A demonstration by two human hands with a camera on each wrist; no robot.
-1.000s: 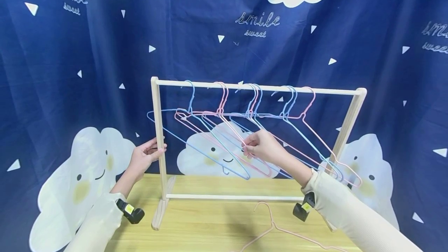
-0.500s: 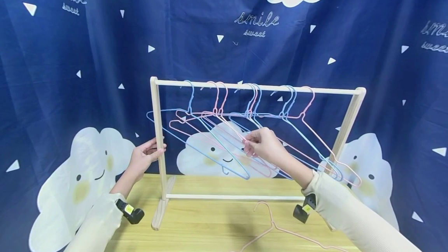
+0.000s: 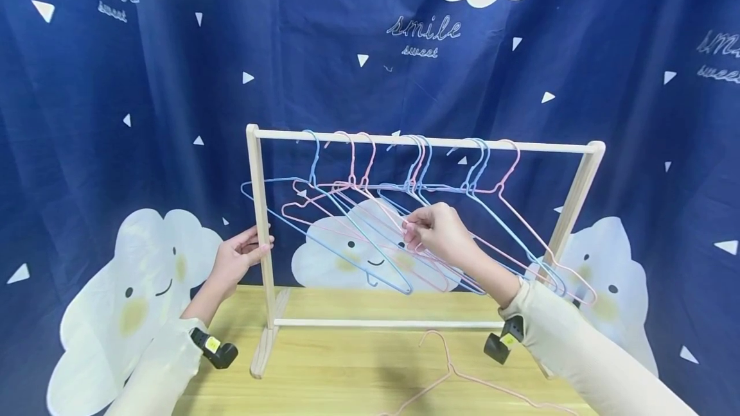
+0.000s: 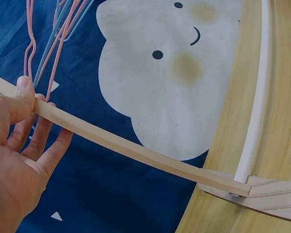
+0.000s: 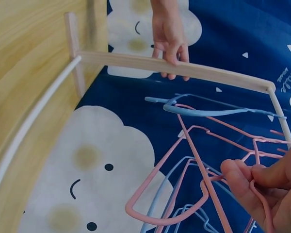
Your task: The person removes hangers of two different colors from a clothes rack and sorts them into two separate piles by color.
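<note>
One slim pink hanger (image 5: pixel 266 208) pinched in right hand (image 3: pixel 442 232), post (image 4: pixel 111 139) clasped in left hand (image 3: pixel 238 258)

Front pink hanger (image 3: pixel 452 370): lower part is cut by the head view's bottom edge.
Right hand (image 3: pixel 442 231): covers part of the pinched pink hanger (image 5: pixel 265 203).
Left hand (image 3: pixel 239 255): some fingers are partly hidden behind the rack post (image 3: pixel 263 220).
Rack's right foot (image 3: pixel 543 368): mostly hidden behind the right sleeve (image 3: pixel 584 342).

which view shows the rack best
Head view: the rack shows nearly whole, both posts and full top bar. Left wrist shows only parts of the left post, foot and lower bar; right wrist, that post and parts of both bars.
</note>
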